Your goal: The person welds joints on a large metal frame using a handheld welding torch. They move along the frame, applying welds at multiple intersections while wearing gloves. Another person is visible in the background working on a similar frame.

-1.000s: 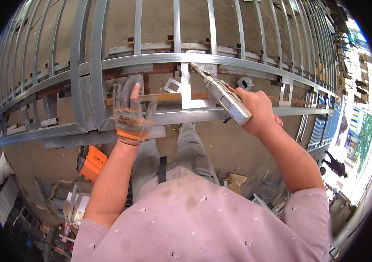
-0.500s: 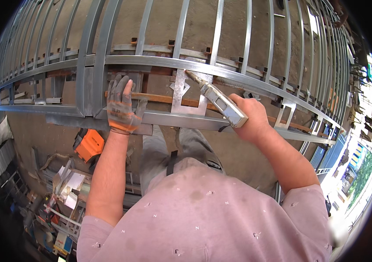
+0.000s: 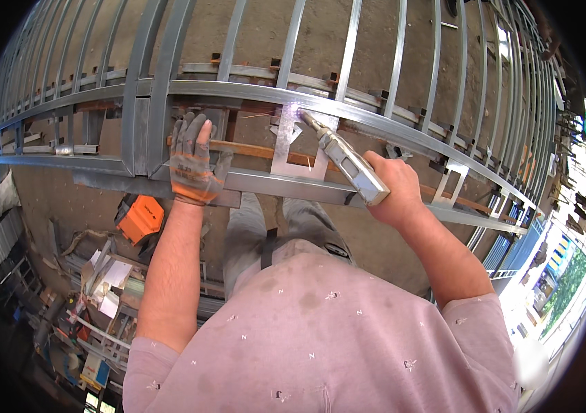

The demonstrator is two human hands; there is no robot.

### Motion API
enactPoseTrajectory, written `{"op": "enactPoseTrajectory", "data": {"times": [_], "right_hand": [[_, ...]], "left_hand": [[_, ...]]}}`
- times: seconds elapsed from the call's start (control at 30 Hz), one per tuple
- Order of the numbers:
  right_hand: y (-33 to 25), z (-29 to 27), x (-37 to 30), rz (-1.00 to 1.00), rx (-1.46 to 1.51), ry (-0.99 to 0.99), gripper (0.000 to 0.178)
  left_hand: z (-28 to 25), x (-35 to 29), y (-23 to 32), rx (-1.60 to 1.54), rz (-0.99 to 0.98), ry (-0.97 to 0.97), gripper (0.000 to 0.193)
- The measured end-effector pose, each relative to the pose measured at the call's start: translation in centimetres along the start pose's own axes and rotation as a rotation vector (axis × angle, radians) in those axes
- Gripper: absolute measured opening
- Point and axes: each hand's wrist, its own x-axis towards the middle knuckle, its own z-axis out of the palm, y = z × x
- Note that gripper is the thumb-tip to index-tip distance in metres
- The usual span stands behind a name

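My bare right hand is wrapped round the rear of a handheld welding gun, a boxy silver-grey body with a narrow nozzle. The nozzle tip meets the top of a flat metal plate with a cut-out, where it joins the frame's curved rail. A small violet glow and thin sparks show at that spot. My left hand, in a grey and orange glove, lies with fingers stretched out over the lower rail, left of the plate. Its palm side is hidden.
Upright metal bars of the frame run away from me across the width. An orange box-shaped case stands on the floor at left. Below it are a cluttered bench with papers and tools. A similar cut-out plate sits farther right.
A violet glow and sparks have appeared at the nozzle tip, which has shifted very slightly right in the picture. Both hands keep nearly the same places.
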Motion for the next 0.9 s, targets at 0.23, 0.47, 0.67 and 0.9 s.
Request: {"op": "enactPoseTrajectory", "data": {"times": [0.23,0.47,0.67,0.9], "right_hand": [[-0.4,-0.2,0.1,0.001,0.030,0.019,0.027],[0.1,0.0,0.1,-0.039,0.020,0.026,0.024],[0.3,0.7,0.3,-0.014,0.001,0.023,0.024],[-0.1,1.4,-0.1,0.008,0.012,0.074,0.024]], "left_hand": [[-0.1,-0.1,-0.2,0.012,-0.017,-0.033,0.083],[-0.3,0.2,0.1,-0.040,-0.014,-0.021,0.081],[-0.6,0.2,0.0,-0.059,-0.019,-0.046,0.083],[-0.5,0.2,0.0,-0.058,-0.013,-0.055,0.084]]}}
